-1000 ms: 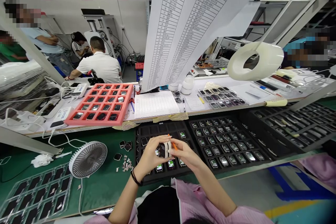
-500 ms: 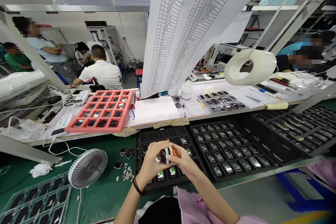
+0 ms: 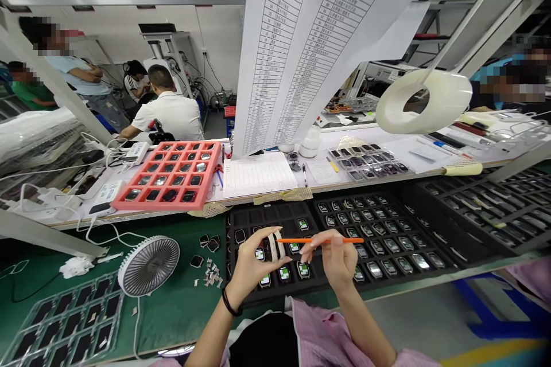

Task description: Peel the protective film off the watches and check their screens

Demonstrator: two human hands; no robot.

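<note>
My left hand (image 3: 252, 266) grips a smartwatch (image 3: 274, 248) on edge between thumb and fingers, its pale rim and dark inside facing right. In my right hand (image 3: 338, 258) is a thin orange stick-like tool (image 3: 318, 240), held level between thumb and fingers. The tool's left end reaches the watch; whether it touches cannot be made out. Below both hands lies a black foam tray (image 3: 252, 216) with several watches, some with lit green and white screens, such as the lit watch (image 3: 303, 269) under the right hand.
Another black tray (image 3: 321, 241) of watches stands to the right. At left are a small fan (image 3: 148, 266), loose small pieces (image 3: 212, 273) and a clear tray (image 3: 64, 321). A pink tray (image 3: 166, 202) sits on the shelf; a tape roll (image 3: 451, 94) and a printed sheet (image 3: 297, 57) hang ahead.
My right hand has drawn back to the right from the watch, and the orange tool now lies level across the gap. My left hand keeps the watch in nearly the same place.
</note>
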